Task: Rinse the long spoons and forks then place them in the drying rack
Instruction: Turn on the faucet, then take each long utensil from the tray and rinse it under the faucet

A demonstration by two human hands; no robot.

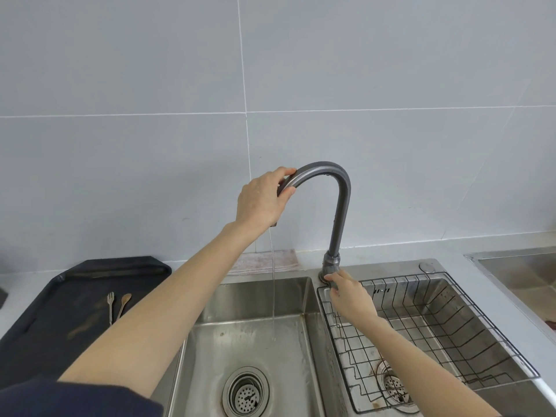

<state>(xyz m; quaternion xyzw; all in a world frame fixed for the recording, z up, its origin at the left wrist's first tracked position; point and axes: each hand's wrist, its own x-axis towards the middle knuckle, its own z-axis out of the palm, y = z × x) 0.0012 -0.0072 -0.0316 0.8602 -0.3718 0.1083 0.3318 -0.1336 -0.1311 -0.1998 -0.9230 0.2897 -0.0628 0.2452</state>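
While both hands are busy with the faucet [337, 206], nothing's been rinsed yet as far as I can tell. Left hand [261, 197] is wrapped around the spout end, right hand [349, 293] is closed on the base by the wire drying rack [427, 335], and a thin stream [273, 290] runs into the left basin [255, 335]. The fork [110, 307] and spoon [124, 303] lie side by side on the dark tray [45, 320], off to the left, well apart from both hands, handles pointing toward the person. So the left hand is clearly nearer, and I'd guess it goes for them next.
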